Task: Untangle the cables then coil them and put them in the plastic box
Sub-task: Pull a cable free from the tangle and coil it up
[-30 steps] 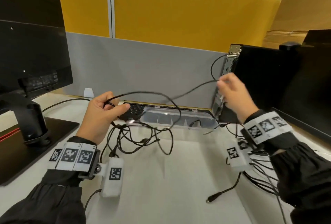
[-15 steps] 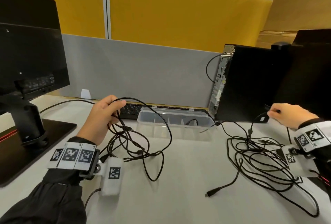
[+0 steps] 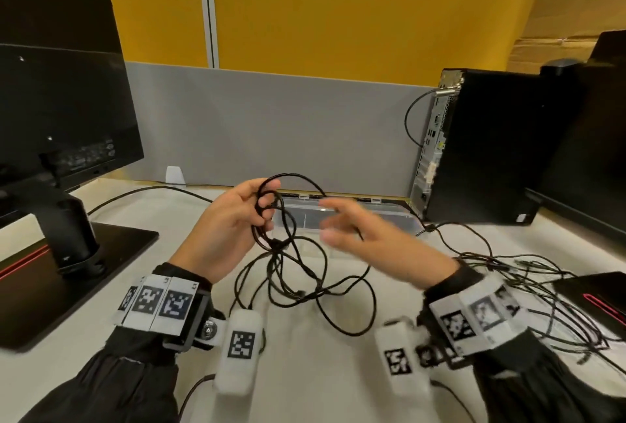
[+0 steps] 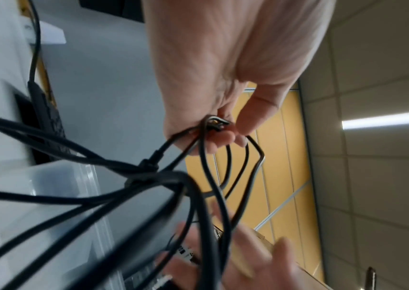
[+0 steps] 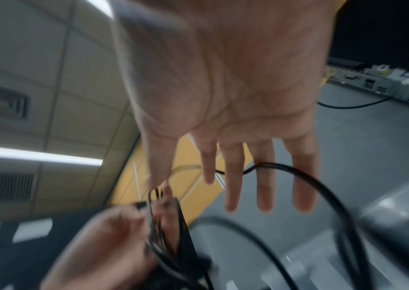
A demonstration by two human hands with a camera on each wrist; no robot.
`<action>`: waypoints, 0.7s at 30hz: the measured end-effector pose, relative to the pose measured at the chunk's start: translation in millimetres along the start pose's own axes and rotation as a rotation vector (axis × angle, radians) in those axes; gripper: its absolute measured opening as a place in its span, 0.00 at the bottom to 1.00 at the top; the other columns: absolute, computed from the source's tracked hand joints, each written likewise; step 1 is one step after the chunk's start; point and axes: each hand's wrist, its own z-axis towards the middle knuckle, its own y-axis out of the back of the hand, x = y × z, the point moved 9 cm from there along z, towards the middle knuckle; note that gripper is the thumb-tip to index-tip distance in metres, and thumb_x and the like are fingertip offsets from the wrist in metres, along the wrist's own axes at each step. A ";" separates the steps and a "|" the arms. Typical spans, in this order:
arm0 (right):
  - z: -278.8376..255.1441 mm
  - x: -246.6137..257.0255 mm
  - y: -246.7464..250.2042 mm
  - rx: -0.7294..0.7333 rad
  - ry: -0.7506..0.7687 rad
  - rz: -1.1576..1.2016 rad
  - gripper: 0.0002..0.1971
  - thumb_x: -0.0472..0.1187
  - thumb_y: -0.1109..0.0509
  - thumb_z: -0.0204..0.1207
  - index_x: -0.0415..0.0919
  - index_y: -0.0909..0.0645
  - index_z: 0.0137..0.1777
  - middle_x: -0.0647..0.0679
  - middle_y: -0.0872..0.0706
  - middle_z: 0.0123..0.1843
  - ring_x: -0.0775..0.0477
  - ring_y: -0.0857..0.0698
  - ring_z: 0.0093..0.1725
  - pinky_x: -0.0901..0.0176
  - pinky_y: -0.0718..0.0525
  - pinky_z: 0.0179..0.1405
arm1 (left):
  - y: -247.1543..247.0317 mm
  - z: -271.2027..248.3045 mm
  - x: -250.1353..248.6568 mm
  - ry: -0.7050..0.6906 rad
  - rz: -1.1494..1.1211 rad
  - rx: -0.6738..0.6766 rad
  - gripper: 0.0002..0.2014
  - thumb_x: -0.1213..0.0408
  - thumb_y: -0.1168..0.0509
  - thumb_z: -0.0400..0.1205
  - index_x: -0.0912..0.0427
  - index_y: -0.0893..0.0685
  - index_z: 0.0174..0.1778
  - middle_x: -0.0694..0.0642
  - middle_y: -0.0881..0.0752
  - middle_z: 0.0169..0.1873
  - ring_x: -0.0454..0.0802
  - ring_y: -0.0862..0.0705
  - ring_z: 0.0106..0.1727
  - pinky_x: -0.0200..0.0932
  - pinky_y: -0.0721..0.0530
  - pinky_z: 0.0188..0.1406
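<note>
My left hand (image 3: 237, 219) is raised over the desk and grips a tangle of thin black cable (image 3: 298, 263) whose loops hang down to the tabletop. In the left wrist view the left hand's fingers (image 4: 225, 137) pinch several strands and a plug end. My right hand (image 3: 355, 229) is blurred, with fingers spread and straight, just right of the held loops and holding nothing; the right wrist view shows its open right hand (image 5: 248, 176) near a cable loop (image 5: 322, 192). The clear plastic box (image 3: 393, 216) lies behind both hands. A second cable pile (image 3: 528, 287) lies on the right.
A monitor on its stand (image 3: 57, 151) fills the left. A black computer tower (image 3: 484, 148) stands at the back right, with a keyboard behind the box. A grey partition (image 3: 271, 124) closes the back. A black device (image 3: 599, 294) sits at the right edge.
My right hand left the cable pile on the right and swung left to the tangle, now open. My left hand shifted toward the centre with the tangle.
</note>
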 end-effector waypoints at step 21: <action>-1.0 -64.0 -8.9 -0.229 -0.144 0.659 0.09 0.47 0.44 0.85 0.52 0.24 0.45 0.59 0.32 0.26 0.58 0.29 0.29 0.46 0.16 0.53 | -8.5 -7.0 21.2 0.159 0.299 0.048 0.16 0.66 0.49 0.84 0.53 0.19 0.62 0.52 0.11 0.53 0.46 0.13 0.53 0.49 0.22 0.58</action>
